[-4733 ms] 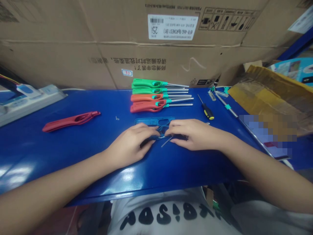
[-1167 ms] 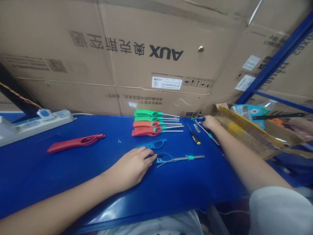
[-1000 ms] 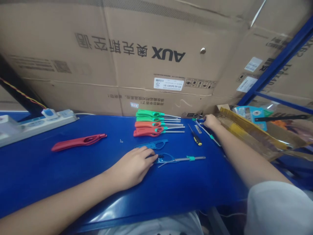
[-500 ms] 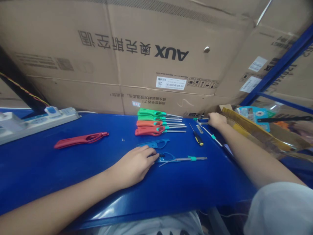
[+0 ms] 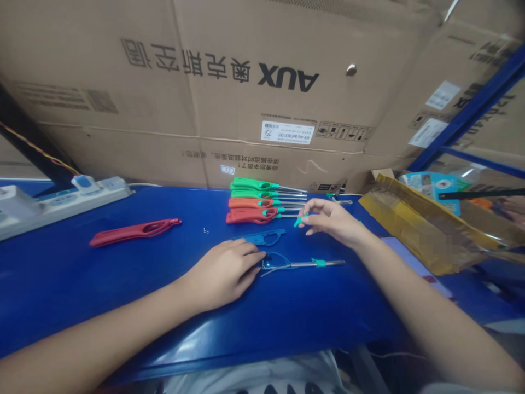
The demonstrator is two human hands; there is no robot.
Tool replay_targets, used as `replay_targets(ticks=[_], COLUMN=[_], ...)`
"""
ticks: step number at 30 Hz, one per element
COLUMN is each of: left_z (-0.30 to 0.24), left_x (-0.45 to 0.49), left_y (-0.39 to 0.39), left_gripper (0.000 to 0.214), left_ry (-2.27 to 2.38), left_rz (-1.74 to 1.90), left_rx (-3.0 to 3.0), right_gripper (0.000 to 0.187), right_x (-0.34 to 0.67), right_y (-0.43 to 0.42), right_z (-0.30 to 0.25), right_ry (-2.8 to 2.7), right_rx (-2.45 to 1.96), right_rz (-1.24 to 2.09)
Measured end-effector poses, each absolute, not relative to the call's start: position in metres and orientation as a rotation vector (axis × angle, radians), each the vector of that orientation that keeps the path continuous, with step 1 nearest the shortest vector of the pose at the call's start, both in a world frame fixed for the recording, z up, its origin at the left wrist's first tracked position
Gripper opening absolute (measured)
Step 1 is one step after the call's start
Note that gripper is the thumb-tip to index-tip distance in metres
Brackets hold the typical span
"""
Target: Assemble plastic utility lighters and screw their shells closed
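Observation:
My left hand (image 5: 227, 271) is closed over the handle end of an opened blue lighter (image 5: 298, 265), which lies on the table. Its metal tube with a green collar points right; the part under my fingers is hidden. Just beyond lies a loose blue handle half (image 5: 268, 238). My right hand (image 5: 334, 221) pinches a small green trigger piece (image 5: 299, 221) between thumb and fingertips, above the table near the tubes of the finished-looking lighters. Those lighters, green ones (image 5: 251, 184) and red ones (image 5: 248, 216), lie in a row at the back.
On the left are a dark red lighter handle (image 5: 131, 232) and a white power strip (image 5: 69, 202). Tiny metal pins (image 5: 205, 231) lie mid-table. A yellow bag (image 5: 410, 224) and a phone-like flat object (image 5: 416, 265) are at right. A large cardboard box (image 5: 221, 109) stands behind.
My right hand has come from the back right toward the middle, now with the green trigger piece in its fingers. My left hand stays on the blue lighter. The view has shifted slightly.

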State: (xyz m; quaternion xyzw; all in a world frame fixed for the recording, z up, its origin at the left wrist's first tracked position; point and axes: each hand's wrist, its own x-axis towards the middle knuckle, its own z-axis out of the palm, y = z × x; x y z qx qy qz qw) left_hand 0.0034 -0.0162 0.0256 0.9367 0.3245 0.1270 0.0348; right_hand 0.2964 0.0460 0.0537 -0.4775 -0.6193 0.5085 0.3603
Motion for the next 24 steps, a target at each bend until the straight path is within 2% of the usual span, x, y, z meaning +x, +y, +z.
replay_targets(ticks=[6, 9, 16, 24], left_z=[0.018, 0.018, 0.017, 0.015], left_x=[0.004, 0.004, 0.005, 0.005], left_y=[-0.012, -0.012, -0.014, -0.012], left_gripper=[0.036, 0.035, 0.034, 0.033], left_ry=[0.960, 0.944, 0.894, 0.913], left_rz=[0.516, 0.538, 0.556, 0.588], left_rx=[2.865, 2.851, 2.812, 2.782], right_gripper=[0.048, 0.040, 0.023, 0.034], right_x=[0.293, 0.296, 0.295, 0.293], right_y=[0.048, 0.047, 0.042, 0.042], right_z=[0.026, 0.021, 0.020, 0.020], right_ry=[-1.580, -1.676, -2.249, -1.987], right_rx=[-1.188, -1.187, -1.154, -1.233], right_rz=[1.376, 1.362, 0.840, 0.981])
